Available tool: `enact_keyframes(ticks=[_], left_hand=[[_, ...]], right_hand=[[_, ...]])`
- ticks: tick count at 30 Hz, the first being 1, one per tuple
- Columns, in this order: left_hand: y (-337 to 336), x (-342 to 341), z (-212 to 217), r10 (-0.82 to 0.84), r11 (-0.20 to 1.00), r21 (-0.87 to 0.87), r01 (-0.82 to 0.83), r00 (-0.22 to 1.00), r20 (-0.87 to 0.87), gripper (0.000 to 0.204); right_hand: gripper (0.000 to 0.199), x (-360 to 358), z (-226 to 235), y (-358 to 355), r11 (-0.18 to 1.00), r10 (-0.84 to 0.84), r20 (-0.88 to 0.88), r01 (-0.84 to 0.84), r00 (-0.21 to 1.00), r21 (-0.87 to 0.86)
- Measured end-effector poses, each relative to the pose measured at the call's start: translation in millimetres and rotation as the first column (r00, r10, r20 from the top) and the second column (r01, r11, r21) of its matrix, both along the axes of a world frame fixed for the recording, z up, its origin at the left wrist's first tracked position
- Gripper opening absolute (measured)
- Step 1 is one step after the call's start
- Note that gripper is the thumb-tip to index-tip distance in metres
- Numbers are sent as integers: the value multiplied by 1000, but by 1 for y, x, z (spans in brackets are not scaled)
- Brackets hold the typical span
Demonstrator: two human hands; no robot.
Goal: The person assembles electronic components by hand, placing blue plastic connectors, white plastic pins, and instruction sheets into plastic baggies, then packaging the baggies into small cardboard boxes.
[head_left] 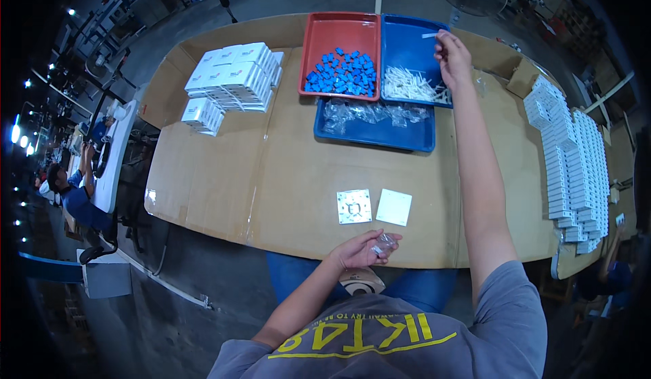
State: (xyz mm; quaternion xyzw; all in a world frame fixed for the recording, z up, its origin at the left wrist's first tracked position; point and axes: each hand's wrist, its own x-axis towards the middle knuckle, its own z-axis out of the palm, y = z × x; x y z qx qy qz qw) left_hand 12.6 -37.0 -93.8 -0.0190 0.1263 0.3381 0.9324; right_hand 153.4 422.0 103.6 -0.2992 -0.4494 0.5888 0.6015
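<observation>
My left hand (359,250) is closed on a small clear plastic bag (385,244) at the table's near edge; what the bag contains is too small to make out. My right hand (453,59) reaches over the right side of the upper blue tray (413,33), pinching a thin white strip (429,35). Below that hand, a heap of slim white pieces (407,84) fills the tray's near end. Just beyond my left hand lie a square plate with fittings on its face (354,206) and, beside it, a plain white square plate (394,207).
Small blue parts (342,70) lie in a red tray (339,26). Clear bags (359,112) fill a lower blue tray (380,137). White boxes (230,77) are stacked at left, with taller white stacks (576,168) at right. Another person (81,199) sits at a far-left table.
</observation>
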Motion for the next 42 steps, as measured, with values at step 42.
enact_keyframes(ticks=[42], left_hand=[[-12,17,11,125,968,248,-41,933,-336,44]], right_hand=[[5,77,-120,-402,860,506,607,-413,613,-300]])
